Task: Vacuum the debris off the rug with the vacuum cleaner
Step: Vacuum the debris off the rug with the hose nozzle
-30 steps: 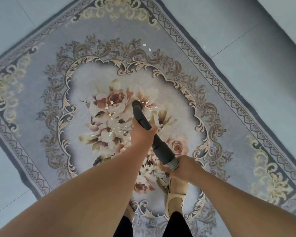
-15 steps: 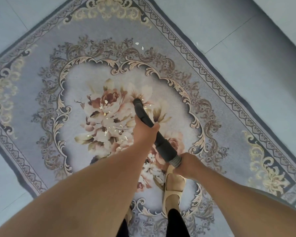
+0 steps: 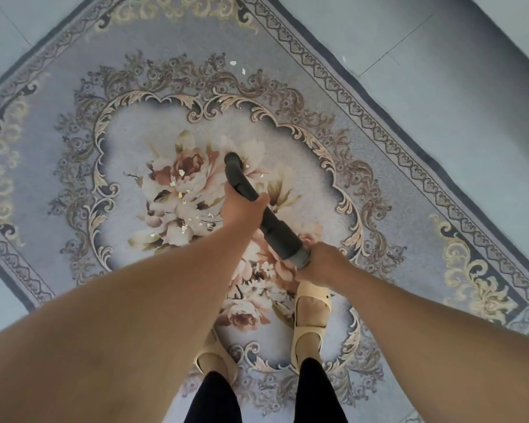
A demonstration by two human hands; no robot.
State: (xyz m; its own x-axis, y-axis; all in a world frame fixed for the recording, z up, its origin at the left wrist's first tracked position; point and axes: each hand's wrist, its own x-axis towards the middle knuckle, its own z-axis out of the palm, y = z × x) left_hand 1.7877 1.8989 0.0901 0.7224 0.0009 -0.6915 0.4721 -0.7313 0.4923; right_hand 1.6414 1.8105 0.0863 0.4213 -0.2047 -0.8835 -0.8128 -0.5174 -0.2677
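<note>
With our left hand clasped round the vacuum cleaner wand and our right hand gripping its hose end, we should sweep the nozzle low and slowly left across the debris (pale flakes on the rug, mid-bouquet).

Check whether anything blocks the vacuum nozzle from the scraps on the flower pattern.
Nothing visible does. The nozzle points down at the rug, and only open pile lies between it and the scraps to its left in the picture. The left hand and right hand grip the tube behind the tip, out of that path.
</note>
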